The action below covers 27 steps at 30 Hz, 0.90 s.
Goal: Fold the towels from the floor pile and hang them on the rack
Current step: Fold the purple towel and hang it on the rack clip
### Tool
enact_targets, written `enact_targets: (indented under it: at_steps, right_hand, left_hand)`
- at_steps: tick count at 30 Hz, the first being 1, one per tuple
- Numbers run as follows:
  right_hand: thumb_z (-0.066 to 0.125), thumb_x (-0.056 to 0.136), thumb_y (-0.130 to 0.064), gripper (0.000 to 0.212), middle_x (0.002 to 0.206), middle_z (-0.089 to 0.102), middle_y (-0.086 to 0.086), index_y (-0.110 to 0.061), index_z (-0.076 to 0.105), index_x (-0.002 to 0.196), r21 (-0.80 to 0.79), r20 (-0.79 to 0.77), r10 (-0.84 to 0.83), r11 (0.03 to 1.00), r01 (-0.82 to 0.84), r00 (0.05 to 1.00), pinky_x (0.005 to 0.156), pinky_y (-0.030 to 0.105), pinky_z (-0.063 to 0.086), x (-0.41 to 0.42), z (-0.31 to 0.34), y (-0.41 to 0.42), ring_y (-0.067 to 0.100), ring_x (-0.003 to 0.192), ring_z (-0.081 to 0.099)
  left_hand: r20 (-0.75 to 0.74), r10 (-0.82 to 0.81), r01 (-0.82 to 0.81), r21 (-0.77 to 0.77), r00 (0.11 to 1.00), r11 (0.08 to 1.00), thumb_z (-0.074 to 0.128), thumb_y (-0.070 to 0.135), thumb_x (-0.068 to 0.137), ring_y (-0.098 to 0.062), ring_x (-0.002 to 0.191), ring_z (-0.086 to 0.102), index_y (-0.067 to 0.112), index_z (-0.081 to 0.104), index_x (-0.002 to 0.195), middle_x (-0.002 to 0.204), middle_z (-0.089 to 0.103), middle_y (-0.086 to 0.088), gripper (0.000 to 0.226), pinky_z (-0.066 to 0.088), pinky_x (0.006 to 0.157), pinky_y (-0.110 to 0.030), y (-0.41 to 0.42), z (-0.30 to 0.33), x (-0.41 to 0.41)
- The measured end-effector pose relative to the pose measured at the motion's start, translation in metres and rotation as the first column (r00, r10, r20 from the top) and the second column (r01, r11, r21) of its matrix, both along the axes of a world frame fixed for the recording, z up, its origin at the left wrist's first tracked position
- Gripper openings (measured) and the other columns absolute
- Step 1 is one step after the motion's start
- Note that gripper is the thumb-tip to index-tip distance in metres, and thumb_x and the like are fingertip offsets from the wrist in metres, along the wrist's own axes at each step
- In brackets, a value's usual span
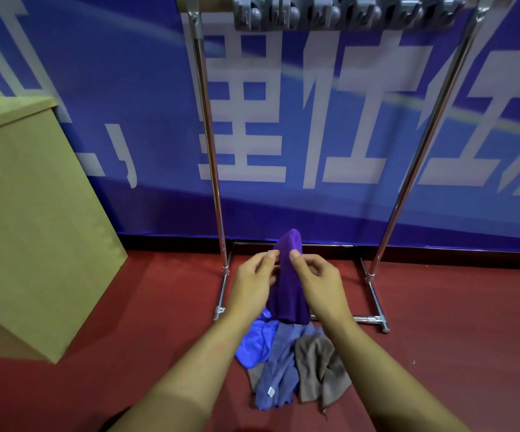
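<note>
A purple towel [288,291] hangs bunched between my hands, above the floor. My left hand [254,282] pinches its left edge near the top, and my right hand [317,280] pinches the right edge at the same height. Below them a pile lies on the red floor: a bright blue towel [255,344], a grey-blue towel [279,375] with a white tag, and a brown-grey towel [321,366]. The metal rack [213,169] stands just behind, with its two uprights on either side of my hands. Grey clips [339,12] hang along the rack's top bar.
A tan cardboard box [31,219] stands at the left against the wall. A blue banner [330,120] with white characters covers the wall behind the rack. The rack's floor bar [374,319] runs just past the pile.
</note>
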State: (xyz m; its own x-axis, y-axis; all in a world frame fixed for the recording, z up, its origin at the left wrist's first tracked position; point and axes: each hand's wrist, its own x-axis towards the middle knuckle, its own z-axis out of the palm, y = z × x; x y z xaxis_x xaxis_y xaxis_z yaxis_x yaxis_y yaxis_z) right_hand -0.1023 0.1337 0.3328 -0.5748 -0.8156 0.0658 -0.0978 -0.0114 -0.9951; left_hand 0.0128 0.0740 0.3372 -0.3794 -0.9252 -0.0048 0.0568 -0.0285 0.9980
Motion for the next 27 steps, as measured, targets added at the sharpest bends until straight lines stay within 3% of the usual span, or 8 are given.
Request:
enact_targets:
  at_steps: [3, 5, 9, 13, 18, 23, 25, 27]
  right_hand:
    - [0.054, 0.102, -0.037, 0.033, 0.088, 0.076, -0.001, -0.013, 0.075, 0.094, -0.03, 0.188, 0.089, 0.996, -0.085, 0.978, 0.072, 0.033, 0.059, 0.005, 0.001, 0.001, 0.008, 0.082, 0.068]
    - [0.055, 0.102, -0.034, 0.027, 0.096, 0.076, -0.002, -0.015, 0.075, 0.102, -0.047, 0.167, 0.106, 0.994, -0.099, 0.98, 0.079, 0.037, 0.059, 0.007, -0.002, 0.0, 0.01, 0.088, 0.068]
    - [0.063, 0.099, -0.021, 0.024, 0.107, 0.077, 0.002, -0.011, 0.071, 0.119, -0.107, 0.141, 0.082, 0.992, -0.067, 0.987, 0.079, 0.017, 0.053, 0.013, -0.003, -0.001, 0.002, 0.091, 0.071]
    - [0.064, 0.098, -0.017, 0.022, 0.104, 0.078, 0.003, -0.012, 0.072, 0.118, -0.166, 0.118, 0.084, 0.984, -0.063, 0.989, 0.08, 0.019, 0.054, 0.019, 0.003, -0.001, 0.007, 0.092, 0.071]
    - [0.062, 0.099, -0.013, 0.018, 0.098, 0.078, -0.013, -0.02, 0.074, 0.11, -0.191, 0.018, 0.06, 0.98, -0.055, 0.998, 0.079, 0.013, 0.05, 0.015, 0.028, -0.005, -0.002, 0.09, 0.069]
    - [0.064, 0.098, -0.017, 0.016, 0.096, 0.079, -0.011, -0.028, 0.074, 0.103, -0.191, -0.072, 0.005, 0.981, -0.019, 0.997, 0.084, 0.024, 0.056, 0.005, 0.079, -0.027, 0.008, 0.095, 0.073]
    - [0.065, 0.098, -0.022, 0.013, 0.096, 0.079, -0.009, -0.029, 0.075, 0.102, -0.201, -0.11, -0.018, 0.98, -0.005, 0.994, 0.089, 0.035, 0.058, 0.003, 0.102, -0.04, 0.008, 0.095, 0.073]
    - [0.064, 0.098, -0.023, 0.014, 0.095, 0.078, -0.011, -0.032, 0.074, 0.101, -0.227, -0.138, -0.036, 0.974, 0.004, 0.99, 0.089, 0.035, 0.057, 0.002, 0.125, -0.055, 0.006, 0.094, 0.073]
  left_hand:
    - [0.034, 0.007, -0.005, -0.036, 0.999, 0.999, 0.054, 0.041, 0.1, -0.017, 0.097, 0.074, 0.03, 0.077, 0.103, 0.098, 0.079, 0.004, 0.026, 0.057, 0.092, -0.045, -0.002, -0.009, -0.001]
    - [0.018, 0.04, -0.039, -0.057, 0.999, 0.998, 0.057, 0.035, 0.101, -0.012, 0.096, 0.072, 0.027, 0.076, 0.109, 0.102, 0.078, 0.005, 0.022, 0.057, 0.094, -0.042, 0.001, -0.009, -0.001]
    - [-0.059, 0.024, -0.027, -0.058, 0.998, 0.998, 0.064, 0.021, 0.098, -0.017, 0.108, 0.072, 0.027, 0.073, 0.113, 0.112, 0.077, 0.001, 0.019, 0.055, 0.099, -0.041, 0.006, -0.009, -0.003]
    - [0.006, 0.076, -0.074, -0.159, 0.997, 0.984, 0.063, 0.032, 0.094, -0.016, 0.106, 0.072, 0.029, 0.074, 0.116, 0.113, 0.075, 0.001, 0.024, 0.055, 0.097, -0.046, 0.007, -0.009, -0.001]
    - [0.019, 0.154, -0.144, -0.247, 0.988, 0.958, 0.063, 0.021, 0.099, -0.006, 0.095, 0.072, 0.033, 0.074, 0.108, 0.103, 0.078, 0.012, 0.019, 0.057, 0.091, -0.04, -0.003, 0.014, 0.003]
    - [-0.069, 0.195, -0.207, -0.294, 0.978, 0.933, 0.062, 0.012, 0.099, -0.003, 0.092, 0.071, 0.027, 0.074, 0.108, 0.098, 0.078, 0.015, 0.021, 0.055, 0.088, -0.027, -0.024, 0.065, 0.013]
    - [-0.081, 0.218, -0.232, -0.321, 0.973, 0.918, 0.062, 0.013, 0.099, -0.003, 0.093, 0.071, 0.024, 0.074, 0.111, 0.099, 0.077, 0.015, 0.02, 0.055, 0.088, -0.027, -0.037, 0.087, 0.016]
    - [-0.069, 0.244, -0.253, -0.36, 0.967, 0.898, 0.062, 0.017, 0.1, -0.004, 0.098, 0.072, 0.02, 0.075, 0.113, 0.101, 0.077, 0.014, 0.019, 0.057, 0.092, -0.032, -0.054, 0.109, 0.019]
